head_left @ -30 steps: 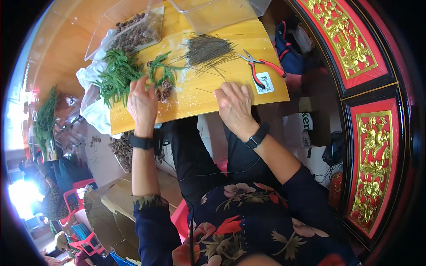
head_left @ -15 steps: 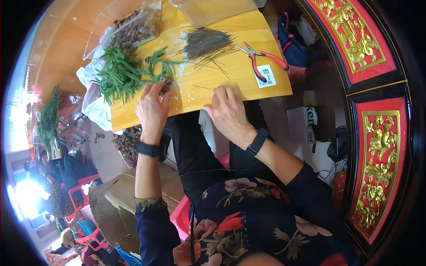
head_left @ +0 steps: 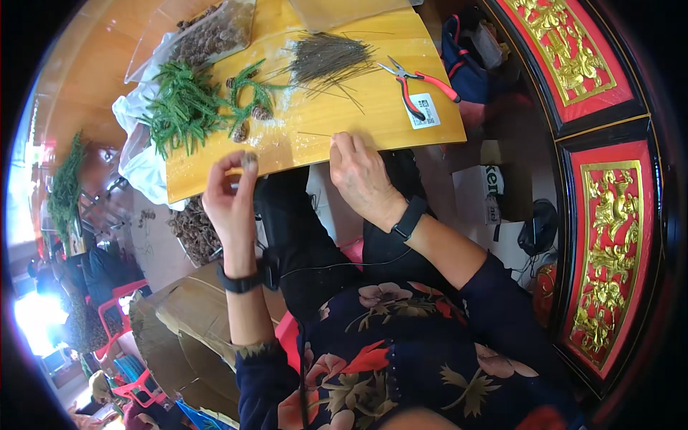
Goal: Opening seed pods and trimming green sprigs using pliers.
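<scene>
My left hand (head_left: pixel 231 192) is raised at the near edge of the yellow board, thumb and forefinger curled together. A small greyish spot shows at the thumb tip; what it is, I cannot make out. My right hand (head_left: pixel 360 175) rests on the board's near edge, fingertips pinched on a thin dark wire (head_left: pixel 314 134) that sticks out leftward. Beyond my left hand lies a green artificial sprig (head_left: pixel 247 92) with small brown pine cones (head_left: pixel 261 113) along it. A pile of green sprigs (head_left: pixel 183 107) is left of it, and a bundle of dark wires (head_left: pixel 330 61) lies further back.
Red-handled pliers (head_left: pixel 416 86) lie on a white label card (head_left: pixel 424 112) at the board's right. A clear tub of pine cones (head_left: pixel 215 39) stands at the back left. More cones (head_left: pixel 195 229) sit below the board, near a cardboard box (head_left: pixel 193 322).
My left hand has let go of the pine cone at the sprig and drawn back toward me, past the board's edge. The right hand stays at the edge with the wire.
</scene>
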A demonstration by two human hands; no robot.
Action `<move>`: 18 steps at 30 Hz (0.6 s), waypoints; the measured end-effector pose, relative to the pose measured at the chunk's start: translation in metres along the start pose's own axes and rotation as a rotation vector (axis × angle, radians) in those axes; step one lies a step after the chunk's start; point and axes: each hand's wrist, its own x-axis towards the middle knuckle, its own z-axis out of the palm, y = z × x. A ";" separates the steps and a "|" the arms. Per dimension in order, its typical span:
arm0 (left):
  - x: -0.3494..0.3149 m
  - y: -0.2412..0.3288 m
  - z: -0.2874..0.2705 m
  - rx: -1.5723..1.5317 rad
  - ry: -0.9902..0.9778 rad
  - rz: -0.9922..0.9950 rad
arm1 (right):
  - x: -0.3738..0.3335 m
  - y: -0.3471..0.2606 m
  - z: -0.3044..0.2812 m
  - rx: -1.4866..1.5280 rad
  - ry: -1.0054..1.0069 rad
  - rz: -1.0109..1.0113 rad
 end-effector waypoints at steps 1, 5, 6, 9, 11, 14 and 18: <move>-0.013 -0.006 -0.001 -0.203 0.000 -0.116 | 0.000 0.002 0.000 -0.009 -0.008 0.002; -0.063 -0.029 -0.008 -0.413 -0.085 -0.264 | 0.009 0.006 0.000 -0.017 -0.036 -0.015; -0.075 -0.037 -0.009 -0.419 -0.082 -0.294 | 0.011 0.006 0.003 0.004 -0.007 -0.069; -0.092 -0.051 -0.010 -0.441 -0.085 -0.355 | 0.011 0.010 0.008 0.034 0.043 -0.172; -0.092 -0.047 -0.011 -0.472 -0.117 -0.401 | 0.009 0.016 0.006 0.076 0.112 -0.254; -0.095 -0.040 -0.010 -0.502 -0.142 -0.422 | 0.006 0.028 0.002 0.115 0.132 -0.313; -0.098 -0.036 -0.008 -0.522 -0.165 -0.411 | 0.002 0.039 -0.002 0.165 0.123 -0.371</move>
